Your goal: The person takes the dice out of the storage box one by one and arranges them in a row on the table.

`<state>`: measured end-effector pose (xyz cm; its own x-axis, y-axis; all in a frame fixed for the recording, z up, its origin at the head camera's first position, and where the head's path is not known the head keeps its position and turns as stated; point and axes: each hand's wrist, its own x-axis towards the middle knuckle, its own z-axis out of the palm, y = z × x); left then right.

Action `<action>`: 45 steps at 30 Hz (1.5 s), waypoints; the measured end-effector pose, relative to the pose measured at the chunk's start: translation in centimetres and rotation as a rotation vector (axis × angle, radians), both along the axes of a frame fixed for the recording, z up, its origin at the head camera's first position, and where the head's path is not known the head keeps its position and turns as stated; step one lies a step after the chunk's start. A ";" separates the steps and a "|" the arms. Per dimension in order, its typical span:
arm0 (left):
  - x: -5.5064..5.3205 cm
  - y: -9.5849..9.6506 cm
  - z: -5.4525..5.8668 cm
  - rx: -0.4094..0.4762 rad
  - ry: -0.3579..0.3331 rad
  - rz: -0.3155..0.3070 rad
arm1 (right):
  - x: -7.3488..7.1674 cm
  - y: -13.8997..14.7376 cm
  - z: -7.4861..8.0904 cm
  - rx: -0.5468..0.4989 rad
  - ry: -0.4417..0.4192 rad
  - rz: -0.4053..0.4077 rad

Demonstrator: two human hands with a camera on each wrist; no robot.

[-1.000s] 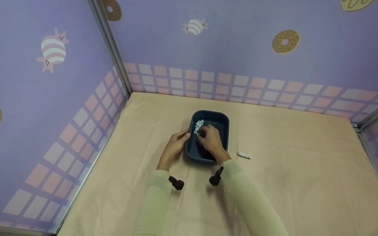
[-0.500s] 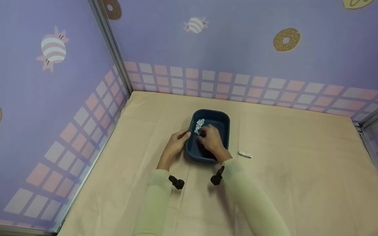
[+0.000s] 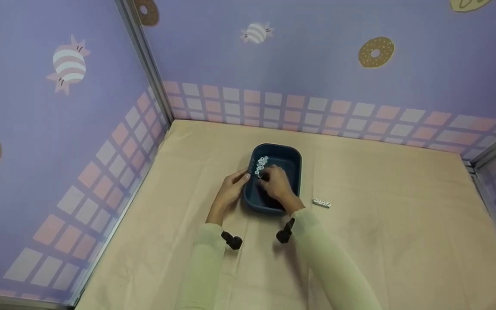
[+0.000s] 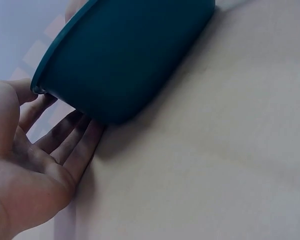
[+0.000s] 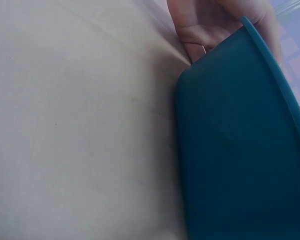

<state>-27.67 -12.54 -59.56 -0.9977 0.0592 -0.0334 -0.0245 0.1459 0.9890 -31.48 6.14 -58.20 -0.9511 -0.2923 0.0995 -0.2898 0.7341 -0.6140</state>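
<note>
A dark blue plastic tub (image 3: 254,206) stands on the cloth-covered table. My left hand (image 3: 232,188) holds its left side, thumb at the rim and the other fingers along the outer wall, as the left wrist view shows. Inside the tub, several small white dice (image 3: 261,162) lie in a cluster by the left wall. Reaching in over the near right side, my right hand (image 3: 277,183) has curled fingers at the near end of the cluster and pinches a die there. The fingertips are partly hidden. Its wrist camera sees mainly the tub's outer wall (image 5: 235,135).
A short row of white dice (image 3: 321,203) with dark pips lies on the beige cloth (image 3: 381,224), right of the tub. Purple printed panels (image 3: 317,73) stand behind and at both sides of the table.
Both hands stay nearly in place. My right fingers shift very slightly at the near end of the dice cluster.
</note>
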 end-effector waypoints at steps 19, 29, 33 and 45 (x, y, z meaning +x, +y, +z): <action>0.2 0.3 -0.1 0.033 -0.062 -0.001 | 0.4 0.4 -0.1 0.049 -0.025 0.024; 0.3 0.5 0.3 0.098 -0.152 -0.017 | 0.6 0.3 0.0 0.092 -0.008 0.018; 0.1 0.5 0.3 0.090 -0.155 -0.028 | 0.7 0.4 0.1 0.016 -0.015 -0.007; 0.2 0.2 0.2 0.153 -0.185 0.007 | 1.8 3.3 4.1 -0.203 0.074 0.220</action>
<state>-27.47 -12.38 -59.38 -0.9758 0.0704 -0.2069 -0.2078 -0.0064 0.9781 -29.71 9.44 -54.07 -0.8551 -0.4576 0.2438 -0.4780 0.5136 -0.7126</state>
